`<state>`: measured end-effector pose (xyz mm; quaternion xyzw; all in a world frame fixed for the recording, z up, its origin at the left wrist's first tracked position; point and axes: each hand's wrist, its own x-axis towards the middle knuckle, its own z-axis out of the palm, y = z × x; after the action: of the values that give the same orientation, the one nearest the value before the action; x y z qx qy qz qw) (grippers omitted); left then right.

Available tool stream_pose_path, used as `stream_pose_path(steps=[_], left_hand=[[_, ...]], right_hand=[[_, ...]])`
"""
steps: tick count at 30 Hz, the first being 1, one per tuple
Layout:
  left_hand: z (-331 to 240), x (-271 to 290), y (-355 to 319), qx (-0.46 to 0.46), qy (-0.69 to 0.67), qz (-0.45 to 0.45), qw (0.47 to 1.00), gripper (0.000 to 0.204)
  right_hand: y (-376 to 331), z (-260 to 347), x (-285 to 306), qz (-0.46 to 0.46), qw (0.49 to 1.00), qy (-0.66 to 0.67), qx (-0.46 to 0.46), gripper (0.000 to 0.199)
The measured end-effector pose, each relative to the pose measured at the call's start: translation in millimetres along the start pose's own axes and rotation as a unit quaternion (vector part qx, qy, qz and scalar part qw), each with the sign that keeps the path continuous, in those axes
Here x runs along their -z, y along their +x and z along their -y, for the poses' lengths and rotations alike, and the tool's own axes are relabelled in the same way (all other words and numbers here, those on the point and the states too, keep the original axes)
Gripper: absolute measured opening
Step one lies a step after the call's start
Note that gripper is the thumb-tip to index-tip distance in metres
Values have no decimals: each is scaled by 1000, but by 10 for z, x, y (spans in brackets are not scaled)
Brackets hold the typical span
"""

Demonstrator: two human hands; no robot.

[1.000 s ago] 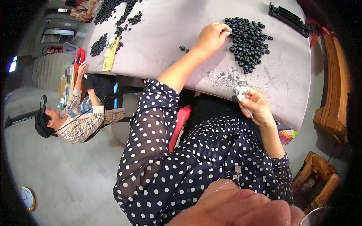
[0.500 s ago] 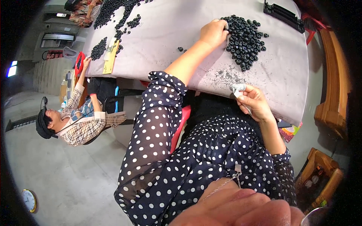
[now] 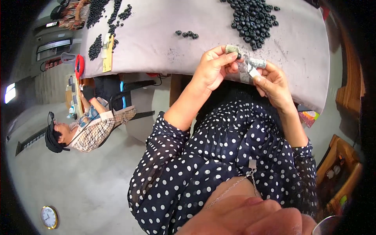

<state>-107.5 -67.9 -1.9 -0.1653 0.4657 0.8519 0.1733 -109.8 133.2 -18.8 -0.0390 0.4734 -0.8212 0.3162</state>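
My left hand (image 3: 214,66) is in front of the near table edge, its thumb and index finger pinched on a small black ring-like part (image 3: 239,56). Pale wrapping (image 3: 232,49) covers that index fingertip. Close by on the right, my right hand (image 3: 274,84) is closed on a small flat white piece (image 3: 253,73); its exact kind cannot be made out. Its index finger also wears grey-white wrapping (image 3: 256,63). Beyond both hands lies a pile of black ring-like parts (image 3: 253,23), with holes through their middles. Several loose ones (image 3: 188,34) sit left of it.
A grey cloth covers the table (image 3: 156,51), with dark crumbs scattered near its front edge. More black parts (image 3: 96,47), a yellow strip (image 3: 107,58) and a red bowl (image 3: 79,65) are at the left end. A person in a checked shirt (image 3: 94,131) sits there.
My left hand has come back from the pile, now pinching a black part beside my right hand. More loose parts lie left of the pile. The view has shifted.
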Motion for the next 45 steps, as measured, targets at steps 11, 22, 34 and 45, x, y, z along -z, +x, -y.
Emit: stream_pose_path(steps=[11,22,34,45], left_hand=[[180,-78,-191,90,-176,-2,980,9],[157,-104,-198,99,-171,3,980,11],[165,-112,-214,57,-105,22,993,10],[209,-81,-197,73,-134,15,988,14]], right_hand=[[-24,23,-57,48,999,14,-3,36],[1,12,-31,68,997,43,-16,38],[36,-131,63,70,992,97,-32,31],[61,-134,65,81,988,124,-39,33]])
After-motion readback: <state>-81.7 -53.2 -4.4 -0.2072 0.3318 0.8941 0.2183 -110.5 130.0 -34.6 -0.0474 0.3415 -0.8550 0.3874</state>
